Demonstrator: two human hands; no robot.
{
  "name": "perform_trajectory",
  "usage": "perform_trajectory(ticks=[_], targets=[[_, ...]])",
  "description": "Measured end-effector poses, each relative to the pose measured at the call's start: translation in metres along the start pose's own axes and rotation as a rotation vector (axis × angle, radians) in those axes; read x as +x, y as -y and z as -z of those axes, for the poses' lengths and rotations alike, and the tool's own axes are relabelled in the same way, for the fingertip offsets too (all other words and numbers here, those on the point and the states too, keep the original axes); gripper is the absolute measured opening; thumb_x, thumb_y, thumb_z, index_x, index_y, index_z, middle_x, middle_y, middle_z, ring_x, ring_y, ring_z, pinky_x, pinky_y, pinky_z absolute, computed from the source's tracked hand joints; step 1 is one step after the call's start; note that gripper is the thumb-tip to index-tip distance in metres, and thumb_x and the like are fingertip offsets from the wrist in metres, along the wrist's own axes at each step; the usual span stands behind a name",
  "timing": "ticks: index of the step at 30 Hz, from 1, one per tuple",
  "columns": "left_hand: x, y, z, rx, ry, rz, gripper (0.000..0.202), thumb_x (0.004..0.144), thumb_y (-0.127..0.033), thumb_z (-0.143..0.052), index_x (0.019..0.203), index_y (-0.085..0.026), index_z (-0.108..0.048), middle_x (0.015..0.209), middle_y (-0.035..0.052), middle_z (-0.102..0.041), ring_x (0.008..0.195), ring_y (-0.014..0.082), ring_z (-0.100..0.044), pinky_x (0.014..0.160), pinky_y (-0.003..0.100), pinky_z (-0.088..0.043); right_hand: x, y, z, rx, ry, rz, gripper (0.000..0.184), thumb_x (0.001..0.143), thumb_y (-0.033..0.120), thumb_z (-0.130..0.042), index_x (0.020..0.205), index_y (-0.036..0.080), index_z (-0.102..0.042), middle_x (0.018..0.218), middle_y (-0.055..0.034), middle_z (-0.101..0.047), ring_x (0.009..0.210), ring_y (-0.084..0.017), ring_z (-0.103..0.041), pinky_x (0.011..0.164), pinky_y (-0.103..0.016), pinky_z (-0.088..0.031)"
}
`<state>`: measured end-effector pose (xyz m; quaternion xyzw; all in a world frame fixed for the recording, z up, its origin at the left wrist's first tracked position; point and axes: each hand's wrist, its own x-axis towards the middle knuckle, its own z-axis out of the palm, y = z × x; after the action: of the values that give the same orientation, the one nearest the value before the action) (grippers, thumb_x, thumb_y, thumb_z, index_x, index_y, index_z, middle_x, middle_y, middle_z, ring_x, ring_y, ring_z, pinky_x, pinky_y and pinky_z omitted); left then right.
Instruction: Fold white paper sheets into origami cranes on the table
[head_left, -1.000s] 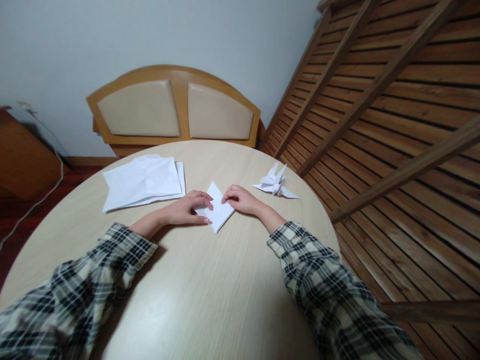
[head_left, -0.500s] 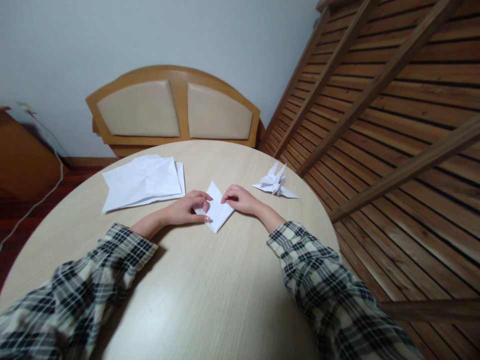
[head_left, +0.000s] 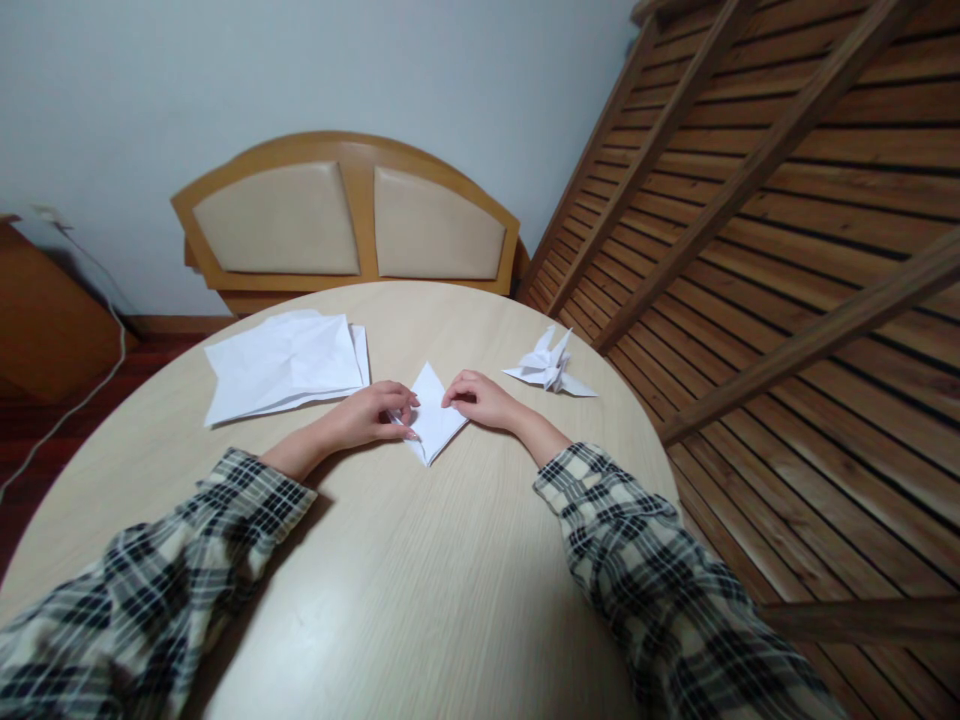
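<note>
Folded white paper (head_left: 438, 425) is lying between left hand (head_left: 384, 412) and right hand (head_left: 480, 398): the left is touching its left side, thumb and fingers parted, the right is resting on its right corner, pinching or just pressing, can't tell! White sheets (head_left: 285, 362) are lying beyond the left, a paper crane (head_left: 553, 370) beyond the right.

At eight o'clock, the left sleeve (head_left: 150, 575) is showing a black, grey and cream plaid crossed by thin white lines. Between four and five o'clock, the right sleeve (head_left: 652, 560) is matching it. Both are creasing loosely and ending in wide cuffs (head_left: 259, 482).
</note>
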<state>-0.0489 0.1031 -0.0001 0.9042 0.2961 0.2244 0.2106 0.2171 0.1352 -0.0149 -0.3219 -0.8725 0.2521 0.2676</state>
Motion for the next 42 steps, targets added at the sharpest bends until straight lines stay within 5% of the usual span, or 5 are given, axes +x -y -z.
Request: perform_trajectory(ticks=[16, 30, 37, 42], targets=[[-0.006, -0.015, 0.005, 0.149, 0.069, -0.123, 0.020, 0.086, -0.030, -0.062, 0.101, -0.020, -0.071, 0.117, 0.0125, -0.071, 0.106, 0.0266, -0.069, 0.090, 0.042, -0.056, -0.002, 0.000, 0.000, 0.021, -0.006, -0.010, 0.023, 0.082, 0.002, -0.057, 0.086, 0.018, -0.073, 0.091, -0.0045, -0.064, 0.091, -0.016, -0.058, 0.088, -0.033, -0.046], [-0.003, -0.018, -0.003, -0.007, 0.036, -0.080, 0.016, 0.095, -0.032, -0.052, 0.087, -0.020, -0.061, 0.108, 0.0097, -0.073, 0.112, 0.0247, -0.065, 0.092, 0.040, -0.051, -0.001, 0.002, 0.001, 0.003, -0.005, -0.013, 0.021, 0.084, 0.005, -0.057, 0.085, 0.018, -0.073, 0.088, -0.0038, -0.064, 0.089, -0.016, -0.059, 0.087, -0.032, -0.045], [-0.006, -0.020, -0.006, -0.152, -0.014, 0.113, 0.021, 0.098, -0.039, -0.047, 0.091, -0.020, -0.054, 0.107, 0.0085, -0.074, 0.091, 0.0200, -0.069, 0.078, 0.033, -0.052, 0.000, 0.002, 0.001, 0.013, -0.008, -0.025, 0.020, 0.094, 0.028, -0.058, 0.085, 0.019, -0.073, 0.088, -0.0049, -0.064, 0.090, -0.017, -0.058, 0.086, -0.032, -0.045], [-0.004, -0.016, -0.007, 0.020, -0.153, 0.196, 0.024, 0.098, -0.042, -0.042, 0.091, -0.021, -0.051, 0.070, 0.0001, -0.061, 0.058, 0.0150, -0.055, 0.057, 0.028, -0.041, -0.001, 0.003, 0.000, 0.159, -0.036, -0.104, 0.050, 0.101, 0.053, -0.039, 0.085, 0.019, -0.072, 0.088, -0.0062, -0.063, 0.089, -0.017, -0.059, 0.090, -0.034, -0.045]])
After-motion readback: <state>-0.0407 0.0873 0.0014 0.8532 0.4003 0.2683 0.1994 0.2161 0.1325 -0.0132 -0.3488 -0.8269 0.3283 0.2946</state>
